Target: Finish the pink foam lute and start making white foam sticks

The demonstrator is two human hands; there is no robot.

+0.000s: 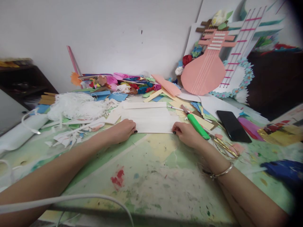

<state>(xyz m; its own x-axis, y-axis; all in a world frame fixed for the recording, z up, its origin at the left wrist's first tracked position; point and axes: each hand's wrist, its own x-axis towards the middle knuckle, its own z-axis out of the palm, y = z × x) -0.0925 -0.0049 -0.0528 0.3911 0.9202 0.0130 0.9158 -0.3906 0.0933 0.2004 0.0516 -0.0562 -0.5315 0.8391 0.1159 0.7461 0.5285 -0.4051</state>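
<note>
A white sheet (149,119) lies flat on the table, with a narrow folded or separate white strip (145,105) along its far edge. My left hand (125,130) is closed at the near left corner of the sheet, its thumb and fingers pressed together on it. At the near right corner my right hand (186,133) pinches the sheet in the same way. A green-handled cutter (198,126) lies just beyond my right hand, and gold scissors (224,146) rest to the right of my right wrist.
White stringy material (75,105) and paper scraps lie at the left. Colourful papers line the wall. A pink paper instrument (204,74) stands at the back right, near a black phone (233,126). A blue tool (284,170) is at the right edge; a white cable (94,196) crosses the front.
</note>
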